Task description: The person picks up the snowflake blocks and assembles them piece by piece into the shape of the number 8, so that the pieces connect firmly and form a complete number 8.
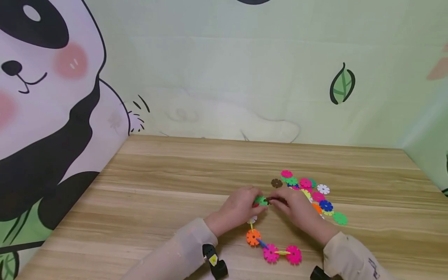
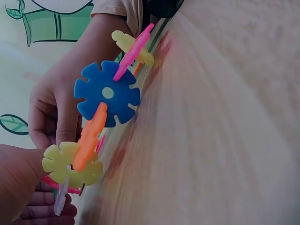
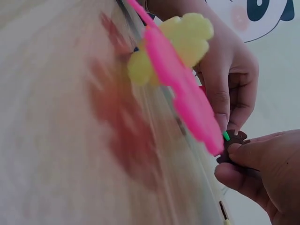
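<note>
Over a wooden counter (image 1: 168, 202), the left hand (image 1: 239, 208) pinches a green toy disc (image 1: 260, 200) and the right hand (image 1: 294, 208) pinches a brown disc (image 3: 233, 143), edges meeting. The discs look light, stiff and thin, best gripped by their flat faces beside the notches.

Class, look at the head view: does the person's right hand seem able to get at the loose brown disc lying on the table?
Probably yes. The brown disc lies alone just beyond the right hand, nothing between them, though that hand already pinches a dark piece.

Even soft light, head view sharp; wrist views w/ blurry foregrounds.
</note>
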Tool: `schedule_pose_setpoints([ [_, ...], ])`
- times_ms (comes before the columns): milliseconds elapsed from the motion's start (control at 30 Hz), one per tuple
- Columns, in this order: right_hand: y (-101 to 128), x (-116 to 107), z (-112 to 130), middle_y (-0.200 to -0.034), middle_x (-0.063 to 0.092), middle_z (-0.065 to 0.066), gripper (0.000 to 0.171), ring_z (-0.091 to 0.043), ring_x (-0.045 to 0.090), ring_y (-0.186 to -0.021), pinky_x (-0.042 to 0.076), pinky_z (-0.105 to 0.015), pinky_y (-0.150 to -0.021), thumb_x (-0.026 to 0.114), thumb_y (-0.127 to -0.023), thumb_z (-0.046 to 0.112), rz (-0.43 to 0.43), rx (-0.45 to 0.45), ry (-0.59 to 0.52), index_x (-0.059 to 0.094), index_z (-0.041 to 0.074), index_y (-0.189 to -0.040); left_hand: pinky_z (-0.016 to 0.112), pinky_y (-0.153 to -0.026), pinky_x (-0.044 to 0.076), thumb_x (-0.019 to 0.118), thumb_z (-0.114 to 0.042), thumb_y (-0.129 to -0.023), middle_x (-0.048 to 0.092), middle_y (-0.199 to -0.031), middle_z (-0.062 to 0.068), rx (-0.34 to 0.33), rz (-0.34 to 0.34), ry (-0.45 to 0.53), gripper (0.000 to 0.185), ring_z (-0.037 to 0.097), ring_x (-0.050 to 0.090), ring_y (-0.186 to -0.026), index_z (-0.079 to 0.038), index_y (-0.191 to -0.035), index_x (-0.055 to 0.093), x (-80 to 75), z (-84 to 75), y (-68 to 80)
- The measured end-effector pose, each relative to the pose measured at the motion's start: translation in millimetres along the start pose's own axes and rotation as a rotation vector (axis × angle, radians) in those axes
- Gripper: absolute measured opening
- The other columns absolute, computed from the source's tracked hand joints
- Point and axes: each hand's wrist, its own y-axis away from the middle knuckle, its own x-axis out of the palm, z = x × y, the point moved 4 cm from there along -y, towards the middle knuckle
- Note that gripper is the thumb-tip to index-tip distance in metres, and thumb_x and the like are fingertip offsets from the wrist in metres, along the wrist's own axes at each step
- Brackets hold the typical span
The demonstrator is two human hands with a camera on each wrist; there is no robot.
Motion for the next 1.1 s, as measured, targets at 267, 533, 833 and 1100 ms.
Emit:
schedule_pose_setpoints([
  [267, -2.9, 1.3, -7.9, -0.088, 0.071, -0.002, 0.009, -0.013, 0.067, -0.080, 0.055, -0.022, -0.071, 0.067, -0.087, 0.003, 0.020, 0.094, -0.128, 0.065, 0.007, -0.095, 0.016, -0.055, 0.038, 0.071, -0.036, -0.086, 0.058, -0.080, -0.003, -0.059, 0.002, -0.019, 0.030, 0.005, 0.046, -0.065, -0.009, -0.099, 0.068, 1.0, 2.8, -0.7],
  [533, -3.2, 1.2, -9.0, -0.089, 0.071, -0.002, 0.008, -0.014, 0.068, -0.082, 0.055, -0.023, -0.073, 0.068, -0.087, 0.004, 0.055, 0.094, -0.167, 0.067, 0.009, -0.094, 0.020, -0.066, 0.048, 0.064, -0.036, -0.091, 0.066, -0.097, 0.001, 0.000, -0.025, -0.057, 0.030, 0.009, 0.058, -0.079, -0.012, -0.109, 0.067, 0.4, 2.8, -0.7],
  [833, -4.3, 0.9, -10.2, -0.089, 0.071, -0.001, 0.009, -0.012, 0.066, -0.082, 0.055, -0.022, -0.074, 0.068, -0.086, 0.005, 0.080, 0.102, -0.170, 0.068, 0.010, -0.094, 0.019, -0.066, 0.047, 0.067, -0.024, -0.090, 0.067, -0.092, 0.000, 0.083, -0.071, -0.069, 0.014, 0.011, 0.060, -0.078, -0.015, -0.100, 0.071, -0.9, 1.8, -0.1],
  [1100, -6.2, -19.7, -17.3, -0.095, 0.071, -0.005, 0.011, -0.017, 0.065, -0.085, 0.052, -0.026, -0.071, 0.068, -0.087, 0.005, 0.051, 0.142, -0.083, 0.069, 0.006, -0.098, 0.019, -0.065, 0.047, 0.068, -0.024, -0.089, 0.066, -0.089, -0.001, 0.112, -0.082, -0.124, 0.011, 0.011, 0.060, -0.075, -0.017, -0.097, 0.072, -1.3, 1.2, 0.3],
])
